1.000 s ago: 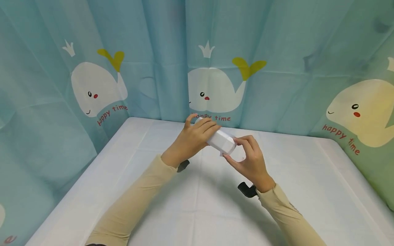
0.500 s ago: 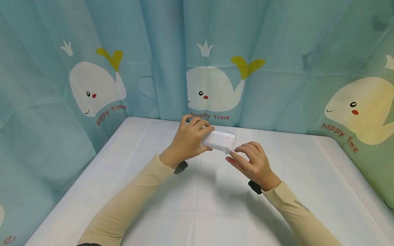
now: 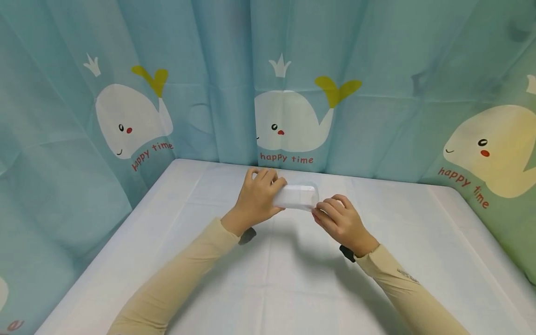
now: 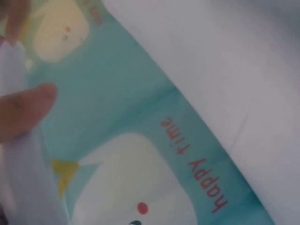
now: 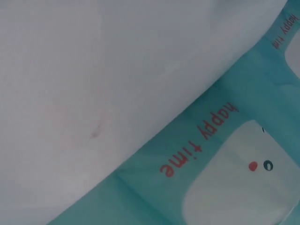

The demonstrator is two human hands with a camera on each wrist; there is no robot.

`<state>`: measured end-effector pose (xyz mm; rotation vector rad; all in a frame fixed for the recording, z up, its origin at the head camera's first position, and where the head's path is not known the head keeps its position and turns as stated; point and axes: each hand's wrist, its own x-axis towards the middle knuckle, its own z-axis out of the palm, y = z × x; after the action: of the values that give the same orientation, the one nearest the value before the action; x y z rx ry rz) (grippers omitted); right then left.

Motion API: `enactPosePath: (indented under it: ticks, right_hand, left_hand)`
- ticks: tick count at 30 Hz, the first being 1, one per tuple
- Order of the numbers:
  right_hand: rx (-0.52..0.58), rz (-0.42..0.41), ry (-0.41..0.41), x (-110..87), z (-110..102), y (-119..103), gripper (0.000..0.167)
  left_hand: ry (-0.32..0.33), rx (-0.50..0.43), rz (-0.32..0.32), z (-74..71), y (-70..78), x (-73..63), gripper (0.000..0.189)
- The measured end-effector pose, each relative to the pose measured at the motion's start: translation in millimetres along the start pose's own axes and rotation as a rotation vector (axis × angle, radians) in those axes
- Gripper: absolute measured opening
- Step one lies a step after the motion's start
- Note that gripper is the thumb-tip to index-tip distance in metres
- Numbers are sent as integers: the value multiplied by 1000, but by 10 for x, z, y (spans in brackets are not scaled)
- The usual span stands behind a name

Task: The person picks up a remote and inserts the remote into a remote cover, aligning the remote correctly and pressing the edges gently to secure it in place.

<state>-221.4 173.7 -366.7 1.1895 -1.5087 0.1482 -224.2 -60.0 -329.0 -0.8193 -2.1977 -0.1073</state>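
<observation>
A small white box [image 3: 296, 196] with a clear, shiny wrap-like edge is held above the table, lying nearly level. My left hand [image 3: 256, 197] grips its left end, fingers over the top and thumb below. At the box's lower right corner, my right hand [image 3: 340, 222] has its thumb and fingertips drawn together, pinching the edge there. In the left wrist view the white box [image 4: 30, 180] runs along the left border with a digit [image 4: 26, 112] pressed on it. The right wrist view shows neither the hand nor the box.
A white cloth covers the table [image 3: 268, 293]. Behind it hangs a blue-green curtain [image 3: 226, 93] with printed whales and lettering, close to the back edge. A dark wrist mount [image 3: 347, 253] sits under the right wrist, another dark mount [image 3: 247, 236] under the left.
The box has turned from a steep slant to nearly level and come slightly lower. My right hand has shifted from spanning the box's end to pinching at its lower corner.
</observation>
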Motion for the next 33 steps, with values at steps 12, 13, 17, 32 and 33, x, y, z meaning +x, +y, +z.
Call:
enactPosePath:
  ticks: [12, 13, 17, 32, 33]
  right_hand:
    - [196, 26, -66, -92, -97, 26, 23]
    - [200, -2, -64, -98, -104, 33, 23]
    - [202, -100, -78, -106, -112, 40, 22]
    - [229, -76, -349, -142, -99, -26, 37]
    - [227, -69, -368, -141, -95, -35, 37]
  left_hand:
    - [-114, -140, 89, 70, -98, -75, 57]
    - [-129, -162, 100, 68, -103, -77, 58]
    - [-177, -194, 139, 68, -100, -73, 59]
    - [-228, -113, 151, 172, -168, -96, 54]
    - [-232, -110, 160, 173, -166, -104, 55]
